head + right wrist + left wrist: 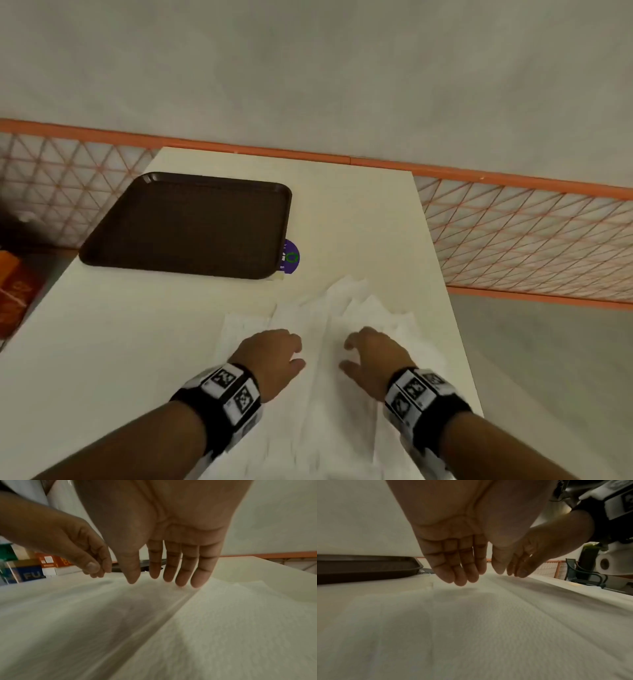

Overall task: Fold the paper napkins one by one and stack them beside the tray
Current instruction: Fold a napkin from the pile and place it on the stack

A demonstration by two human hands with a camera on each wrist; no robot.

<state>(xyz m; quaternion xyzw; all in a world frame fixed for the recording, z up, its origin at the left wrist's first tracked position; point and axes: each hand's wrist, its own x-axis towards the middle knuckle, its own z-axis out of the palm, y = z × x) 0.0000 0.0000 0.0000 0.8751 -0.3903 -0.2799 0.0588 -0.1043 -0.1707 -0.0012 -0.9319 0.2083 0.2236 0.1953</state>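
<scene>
Several white paper napkins lie overlapping on the near right part of the white table. My left hand hovers just over their left side, palm down, fingers straight and holding nothing. My right hand hovers over the right side of the napkins, fingers extended with the tips close to a raised crease. The napkins fill the lower part of both wrist views. A dark brown tray sits empty at the far left of the table, also low at the left as the tray.
A purple round sticker peeks out by the tray's near right corner. An orange mesh railing runs behind and right of the table. Orange boxes stand off the left edge. A dark chair is beyond the table.
</scene>
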